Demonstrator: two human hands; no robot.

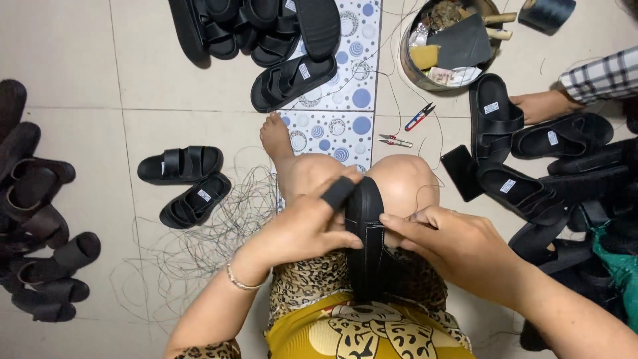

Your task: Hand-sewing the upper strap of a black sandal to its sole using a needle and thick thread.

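Black sandal, edge-up on the lap, pinched in left hand's and right hand's grip.

Even bright light, soft shadows, sharp.

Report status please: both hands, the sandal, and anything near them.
Left hand and right hand both grip black sandal, held on edge between the knees. Thread tangle on floor at left. Nothing blocking.

1. Left hand: thin metal bangle at wrist, black guard on one finger.
2. Right hand: bare, no sleeve.
3. Yellow top with cartoon print.
4. Leopard-print cloth over lap.
5. Bare foot.
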